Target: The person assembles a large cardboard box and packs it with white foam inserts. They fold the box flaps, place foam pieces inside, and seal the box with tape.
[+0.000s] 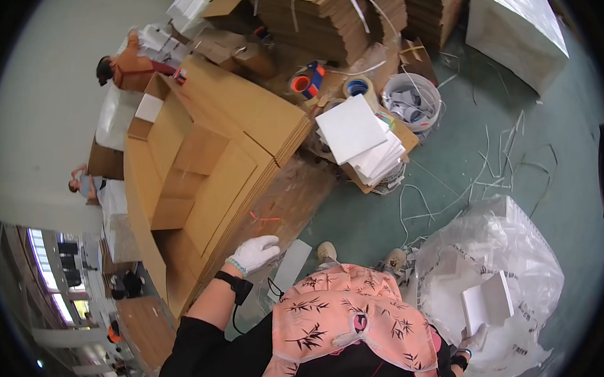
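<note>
My left hand point(254, 254), in a white knit glove, hangs beside the near edge of a stack of flat cardboard point(259, 133). Its fingers are loosely stretched out with nothing in them. At the lower right, my gloved right hand point(476, 340) grips the lower edge of a white angled foam piece point(489, 301). That piece is inside the mouth of a large clear plastic bag point(520, 246), which has other white pieces in it. Part of the right hand's fingers is hidden by the foam.
An open carton point(187, 173) lies on the cardboard stack. White sheets point(353, 129), tape rolls point(358, 87) and a tape dispenser point(307, 80) stand beyond. A white bucket point(411, 103) holds scraps. Loose straps point(500, 170) litter the green floor. Two people work at the far left.
</note>
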Demonstrator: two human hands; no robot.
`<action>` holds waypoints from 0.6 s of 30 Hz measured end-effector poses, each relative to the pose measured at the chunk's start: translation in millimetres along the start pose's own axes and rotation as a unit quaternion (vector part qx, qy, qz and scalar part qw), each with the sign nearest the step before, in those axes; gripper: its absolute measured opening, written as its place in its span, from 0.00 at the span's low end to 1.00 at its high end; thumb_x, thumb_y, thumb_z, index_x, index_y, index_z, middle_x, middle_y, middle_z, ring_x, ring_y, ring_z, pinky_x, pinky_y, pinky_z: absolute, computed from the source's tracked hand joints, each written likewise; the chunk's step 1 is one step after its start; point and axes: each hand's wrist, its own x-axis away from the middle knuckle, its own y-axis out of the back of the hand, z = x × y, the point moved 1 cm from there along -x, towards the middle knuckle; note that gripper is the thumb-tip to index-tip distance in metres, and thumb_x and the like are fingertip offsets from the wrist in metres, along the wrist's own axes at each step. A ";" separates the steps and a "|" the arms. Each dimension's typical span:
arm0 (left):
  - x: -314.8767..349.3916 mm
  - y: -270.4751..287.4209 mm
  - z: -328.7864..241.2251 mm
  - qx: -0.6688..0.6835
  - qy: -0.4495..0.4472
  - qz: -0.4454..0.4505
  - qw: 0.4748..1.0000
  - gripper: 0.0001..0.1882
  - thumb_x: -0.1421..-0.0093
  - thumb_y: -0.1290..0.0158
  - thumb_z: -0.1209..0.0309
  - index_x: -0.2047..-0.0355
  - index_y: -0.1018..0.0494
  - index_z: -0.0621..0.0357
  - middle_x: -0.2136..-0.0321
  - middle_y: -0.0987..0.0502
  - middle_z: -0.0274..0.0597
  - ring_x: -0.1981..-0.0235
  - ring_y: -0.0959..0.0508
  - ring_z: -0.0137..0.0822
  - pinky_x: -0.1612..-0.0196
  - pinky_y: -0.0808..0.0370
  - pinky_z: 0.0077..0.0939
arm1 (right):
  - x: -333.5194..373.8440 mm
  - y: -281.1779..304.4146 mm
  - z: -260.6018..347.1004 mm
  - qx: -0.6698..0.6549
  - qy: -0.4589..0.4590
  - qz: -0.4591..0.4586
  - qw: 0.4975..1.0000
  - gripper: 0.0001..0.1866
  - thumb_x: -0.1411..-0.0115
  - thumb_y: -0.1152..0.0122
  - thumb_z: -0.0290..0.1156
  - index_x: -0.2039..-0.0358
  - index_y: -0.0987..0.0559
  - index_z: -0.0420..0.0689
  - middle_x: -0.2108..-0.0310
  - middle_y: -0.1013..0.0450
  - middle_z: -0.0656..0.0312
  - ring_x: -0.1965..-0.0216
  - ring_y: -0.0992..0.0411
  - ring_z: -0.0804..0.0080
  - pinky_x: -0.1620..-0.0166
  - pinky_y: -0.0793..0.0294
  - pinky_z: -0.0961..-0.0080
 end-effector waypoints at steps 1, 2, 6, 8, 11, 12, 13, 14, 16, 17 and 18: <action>4.3 26.1 -5.0 0.032 -0.043 -0.030 0.998 0.27 0.38 0.46 0.53 0.45 0.26 0.58 0.48 0.22 0.52 0.44 0.24 0.46 0.41 0.29 0.35 | 2.2 -28.4 18.2 0.014 0.043 0.073 0.996 0.23 0.37 0.43 0.53 0.49 0.26 0.53 0.62 0.23 0.67 0.67 0.24 0.71 0.73 0.27 0.71; 8.1 42.4 -30.9 0.135 -0.030 -0.005 0.990 0.28 0.38 0.45 0.54 0.43 0.28 0.59 0.48 0.23 0.53 0.43 0.24 0.43 0.41 0.29 0.33 | -4.6 -54.2 42.7 0.024 0.091 0.134 0.986 0.23 0.36 0.44 0.52 0.46 0.26 0.54 0.58 0.23 0.66 0.63 0.23 0.71 0.69 0.25 0.68; -3.4 66.2 -42.8 0.330 -0.197 0.072 0.920 0.36 0.33 0.47 0.64 0.31 0.49 0.65 0.38 0.32 0.56 0.41 0.27 0.40 0.40 0.28 0.32 | 130.8 -291.6 120.0 0.035 0.144 0.469 0.871 0.30 0.33 0.48 0.42 0.33 0.37 0.44 0.42 0.31 0.58 0.44 0.30 0.63 0.47 0.27 0.67; 22.4 90.2 -51.0 0.394 -0.242 0.049 0.885 0.44 0.38 0.41 0.65 0.30 0.54 0.64 0.38 0.33 0.56 0.40 0.29 0.41 0.40 0.28 0.34 | 323.3 -402.1 142.6 0.128 0.209 0.635 0.733 0.32 0.34 0.47 0.36 0.33 0.41 0.37 0.39 0.35 0.57 0.40 0.34 0.64 0.39 0.33 0.67; 65.3 144.7 -15.0 0.339 -0.317 -0.165 0.870 0.46 0.43 0.36 0.63 0.31 0.48 0.62 0.38 0.33 0.51 0.39 0.30 0.40 0.39 0.30 0.35 | 462.4 -496.6 85.8 0.143 0.344 0.663 0.649 0.28 0.35 0.40 0.36 0.39 0.32 0.36 0.44 0.29 0.57 0.45 0.30 0.67 0.42 0.31 0.68; 70.4 154.1 17.5 0.336 -0.311 -0.250 0.853 0.43 0.44 0.35 0.61 0.34 0.44 0.61 0.41 0.30 0.51 0.41 0.28 0.41 0.41 0.29 0.35 | 499.3 -517.7 72.7 0.179 0.398 0.675 0.595 0.27 0.36 0.40 0.35 0.39 0.32 0.36 0.44 0.29 0.58 0.45 0.30 0.67 0.43 0.31 0.69; 74.8 164.9 48.4 0.324 -0.303 -0.337 0.831 0.40 0.45 0.35 0.59 0.37 0.40 0.61 0.44 0.27 0.50 0.44 0.25 0.42 0.42 0.28 0.35 | 534.5 -540.5 62.2 0.207 0.453 0.682 0.536 0.27 0.36 0.40 0.35 0.40 0.31 0.36 0.44 0.28 0.58 0.45 0.30 0.68 0.43 0.31 0.70; 78.0 174.4 76.9 0.310 -0.289 -0.415 0.805 0.38 0.46 0.34 0.57 0.41 0.35 0.61 0.47 0.25 0.50 0.47 0.23 0.42 0.44 0.28 0.34 | 562.2 -556.5 63.7 0.219 0.452 0.707 0.497 0.26 0.35 0.41 0.34 0.40 0.31 0.36 0.45 0.28 0.58 0.45 0.30 0.68 0.43 0.31 0.71; 97.1 199.6 128.1 0.345 -0.148 -0.430 0.821 0.36 0.46 0.35 0.58 0.41 0.34 0.60 0.49 0.24 0.51 0.47 0.22 0.43 0.45 0.27 0.35 | 656.2 -574.3 52.1 0.228 0.374 0.785 0.439 0.24 0.34 0.44 0.32 0.40 0.30 0.36 0.46 0.26 0.56 0.45 0.29 0.68 0.43 0.31 0.73; 110.9 217.9 148.4 0.227 -0.063 -0.459 0.857 0.33 0.47 0.35 0.61 0.42 0.33 0.57 0.54 0.22 0.52 0.51 0.21 0.47 0.48 0.26 0.37 | 720.1 -572.9 45.3 0.233 0.307 0.816 0.430 0.22 0.34 0.46 0.31 0.40 0.30 0.36 0.47 0.25 0.55 0.45 0.28 0.68 0.43 0.31 0.73; 121.9 230.0 171.7 0.205 -0.081 -0.487 0.845 0.33 0.47 0.36 0.63 0.43 0.33 0.57 0.55 0.22 0.51 0.53 0.21 0.48 0.49 0.25 0.37 | 737.0 -584.4 31.4 0.249 0.331 0.819 0.398 0.23 0.33 0.47 0.30 0.40 0.30 0.36 0.46 0.25 0.55 0.45 0.28 0.67 0.43 0.31 0.73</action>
